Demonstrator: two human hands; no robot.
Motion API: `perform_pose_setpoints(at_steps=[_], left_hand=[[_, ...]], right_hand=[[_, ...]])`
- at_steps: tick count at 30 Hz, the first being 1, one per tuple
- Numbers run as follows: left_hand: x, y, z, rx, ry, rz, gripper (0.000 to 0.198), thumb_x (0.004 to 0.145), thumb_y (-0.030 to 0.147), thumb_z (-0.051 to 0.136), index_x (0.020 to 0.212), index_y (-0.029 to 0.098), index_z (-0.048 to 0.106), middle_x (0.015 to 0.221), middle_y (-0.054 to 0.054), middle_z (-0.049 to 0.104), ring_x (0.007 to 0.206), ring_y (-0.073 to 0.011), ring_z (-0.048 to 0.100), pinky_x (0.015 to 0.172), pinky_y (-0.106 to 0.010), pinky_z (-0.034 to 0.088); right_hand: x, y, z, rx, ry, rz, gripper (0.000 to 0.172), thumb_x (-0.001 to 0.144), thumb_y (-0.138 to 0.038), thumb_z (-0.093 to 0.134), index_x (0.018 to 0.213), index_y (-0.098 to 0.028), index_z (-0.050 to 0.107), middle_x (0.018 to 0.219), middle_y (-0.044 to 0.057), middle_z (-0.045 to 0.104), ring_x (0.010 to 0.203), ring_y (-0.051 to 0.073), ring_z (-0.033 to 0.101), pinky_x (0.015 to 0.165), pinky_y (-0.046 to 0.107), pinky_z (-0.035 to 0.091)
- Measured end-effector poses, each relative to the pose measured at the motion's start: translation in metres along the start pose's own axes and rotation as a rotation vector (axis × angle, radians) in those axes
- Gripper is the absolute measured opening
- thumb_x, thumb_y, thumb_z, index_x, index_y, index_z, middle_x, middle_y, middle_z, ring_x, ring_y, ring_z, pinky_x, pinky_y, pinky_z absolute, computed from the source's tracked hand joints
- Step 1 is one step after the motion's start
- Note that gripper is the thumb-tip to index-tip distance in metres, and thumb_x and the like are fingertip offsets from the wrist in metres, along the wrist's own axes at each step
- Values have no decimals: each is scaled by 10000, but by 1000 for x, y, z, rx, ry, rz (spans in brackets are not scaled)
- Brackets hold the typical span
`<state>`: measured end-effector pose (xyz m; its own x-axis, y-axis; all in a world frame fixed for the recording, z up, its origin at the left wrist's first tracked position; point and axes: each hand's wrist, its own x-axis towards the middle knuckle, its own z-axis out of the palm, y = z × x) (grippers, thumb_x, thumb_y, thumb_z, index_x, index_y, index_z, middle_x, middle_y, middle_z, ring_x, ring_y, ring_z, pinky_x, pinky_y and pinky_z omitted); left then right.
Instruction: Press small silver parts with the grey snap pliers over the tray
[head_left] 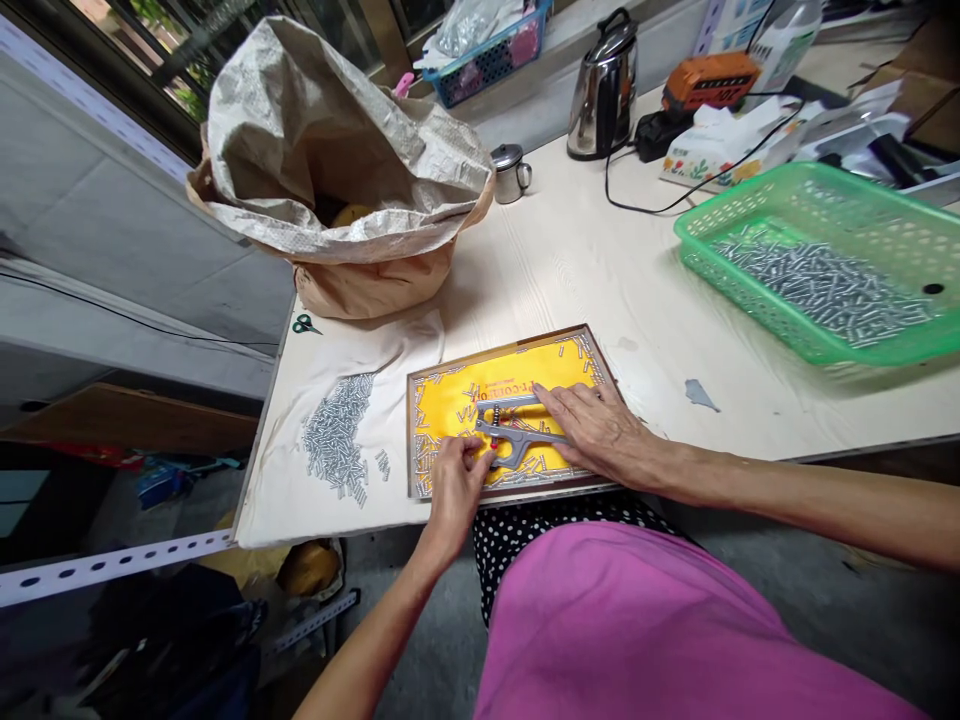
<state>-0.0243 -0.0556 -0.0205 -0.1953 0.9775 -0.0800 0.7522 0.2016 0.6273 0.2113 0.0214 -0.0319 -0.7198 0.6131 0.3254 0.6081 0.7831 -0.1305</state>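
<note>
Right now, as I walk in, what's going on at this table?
A person is seated at a pale wood-grain table, working over a framed tray lined with yellow printed paper. Their right hand lies flat on a flat grey piece, while their left hand is at its near end, fingers closed around something too small to make out. Small silver pins lie along the tray's edges, in a heap on a white cloth, and in a green plastic basket.

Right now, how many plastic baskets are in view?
2: a green basket on the table, and a blue basket on the sill behind. More may be hidden.
</note>
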Motion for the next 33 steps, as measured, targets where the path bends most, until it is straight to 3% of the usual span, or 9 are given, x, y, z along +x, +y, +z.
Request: perform_pose_setpoints(at_steps=[3,6,11,17,21,27,31,33], left_hand=[[-6,19,-1,256,175,269,481,852,319,685,1284,153,555,1235,-182,602,1134,-299,597,956,-455,502],[4,38,3,456,121,477,677,828,244,704,1428,156,402,1402,-195,508,1365,-358,413,1121,-557,356],[30,46,8,568,-1,562,608,822,170,620,1390,122,411,1309,-185,582,1247,-338,528,1088,-538,400],[41,51,2,628,-58,586,528,851,192,587,1352,106,444,1278,-191,603,1186,-330,568,1044,-516,439],[46,62,2,652,-58,568,446,868,199,590,1294,107,496,1211,-170,640,1123,-306,599,1019,-484,464],[50,77,5,722,-113,522,214,882,212,596,1091,166,597,1051,-112,699,973,-255,639,868,-385,534],[53,75,5,733,-119,494,267,867,213,612,1122,132,604,1040,-133,706,961,-271,655,845,-398,551],[54,70,4,698,-72,535,393,851,210,630,1225,107,567,1134,-164,688,1046,-292,648,902,-426,544]], right_hand=[[4,-3,4,-8,22,-18,651,889,-208,442,1490,-28,271,1111,183,655,937,287,552,765,399,350],[10,-8,5,-35,84,-44,588,917,-191,418,1478,-55,308,1170,181,652,947,275,568,757,389,349],[18,-11,3,-115,75,-28,517,930,-154,380,1438,-58,376,1233,194,627,1041,291,559,820,416,360],[23,-5,-4,-225,69,12,397,931,-98,371,1292,-78,535,961,134,679,885,260,558,867,447,319],[24,6,-7,-290,68,-33,329,952,-92,342,1170,-129,584,878,93,675,797,222,525,780,398,323],[24,28,0,-223,-42,-167,308,955,-37,317,882,-169,585,724,39,623,649,162,454,676,347,275],[27,28,2,-197,-31,-126,281,965,-72,328,896,-175,581,742,43,615,673,172,458,695,348,282],[28,25,-3,-175,9,-72,193,982,-192,392,983,-159,582,833,72,626,758,199,492,734,357,298]])
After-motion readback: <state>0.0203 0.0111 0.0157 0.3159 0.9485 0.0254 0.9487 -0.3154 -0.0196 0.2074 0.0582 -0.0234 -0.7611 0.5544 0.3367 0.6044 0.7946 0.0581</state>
